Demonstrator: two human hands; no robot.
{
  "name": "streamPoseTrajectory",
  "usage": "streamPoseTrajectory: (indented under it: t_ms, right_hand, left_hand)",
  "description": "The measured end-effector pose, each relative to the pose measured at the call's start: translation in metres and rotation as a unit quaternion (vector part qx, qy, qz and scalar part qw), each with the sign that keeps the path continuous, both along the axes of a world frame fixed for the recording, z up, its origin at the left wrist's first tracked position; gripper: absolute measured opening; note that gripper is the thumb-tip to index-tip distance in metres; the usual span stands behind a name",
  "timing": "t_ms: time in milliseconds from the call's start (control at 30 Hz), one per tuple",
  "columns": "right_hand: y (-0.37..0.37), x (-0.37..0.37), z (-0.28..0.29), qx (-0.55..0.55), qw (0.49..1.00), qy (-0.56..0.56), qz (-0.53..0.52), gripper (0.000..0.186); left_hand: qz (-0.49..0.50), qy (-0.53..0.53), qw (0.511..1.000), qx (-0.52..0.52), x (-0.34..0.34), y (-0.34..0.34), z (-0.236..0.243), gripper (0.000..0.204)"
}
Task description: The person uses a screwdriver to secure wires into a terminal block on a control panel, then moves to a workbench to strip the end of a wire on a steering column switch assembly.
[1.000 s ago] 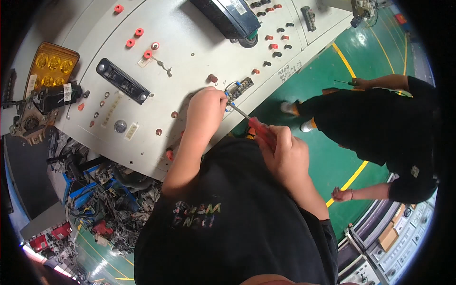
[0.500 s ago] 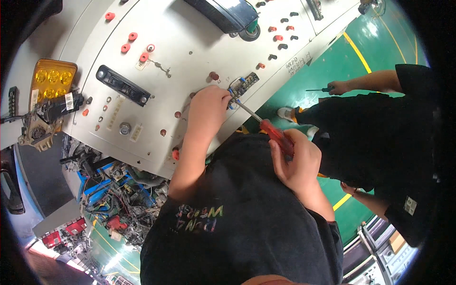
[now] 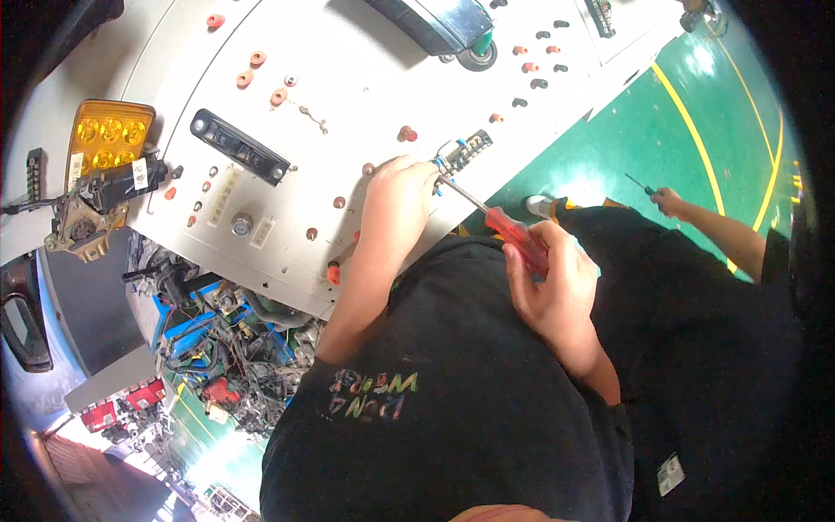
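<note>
My left hand (image 3: 396, 209) is at the terminal strip (image 3: 471, 150), its fingers closed beside small blue connectors; what they pinch is hidden. In my right hand (image 3: 557, 291) is a screwdriver with a translucent red handle (image 3: 513, 228). Its metal shaft runs up-left to the strip by my left fingertips, where I cannot make out exactly what the tip touches. The strip sits on a pale sloped panel (image 3: 348, 130) with red and black sockets around it.
A yellow lamp (image 3: 111, 126) and motor bracket (image 3: 87, 226) lie left. A black switch bar (image 3: 239, 143) and black housing (image 3: 426, 22) are on the panel. Tangled engine parts (image 3: 235, 348) lie below-left. A co-worker's hand (image 3: 668, 202) holds a screwdriver over green floor (image 3: 661, 148), right.
The view has shifted, moving the panel slightly rightward in the picture. The co-worker has moved toward the lower right, close beside me. My hands still work at the strip with the screwdriver.
</note>
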State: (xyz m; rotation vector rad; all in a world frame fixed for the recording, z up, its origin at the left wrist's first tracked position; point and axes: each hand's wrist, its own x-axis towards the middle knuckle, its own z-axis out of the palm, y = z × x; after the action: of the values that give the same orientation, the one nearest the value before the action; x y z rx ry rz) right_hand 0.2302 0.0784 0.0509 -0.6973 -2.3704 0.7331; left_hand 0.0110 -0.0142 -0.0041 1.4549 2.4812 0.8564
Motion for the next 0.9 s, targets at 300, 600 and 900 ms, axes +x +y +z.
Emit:
streamPoseTrajectory:
  t_ms: [300,600,900]
  right_hand:
    - [0.003,-0.002,0.001,0.044,0.999,-0.021,-0.015,0.041]
    - [0.001,-0.006,0.023,0.038,0.992,-0.101,0.067,0.046]
    - [0.0,-0.014,0.022,0.025,0.998,-0.059,0.027,0.045]
  left_hand:
    - [-0.007,0.015,0.999,0.03,0.004,0.0,-0.002,0.013]
    - [0.006,0.023,0.995,0.096,0.01,-0.004,-0.014,0.012]
    - [0.012,0.025,0.994,0.109,0.012,-0.007,-0.021,0.014]
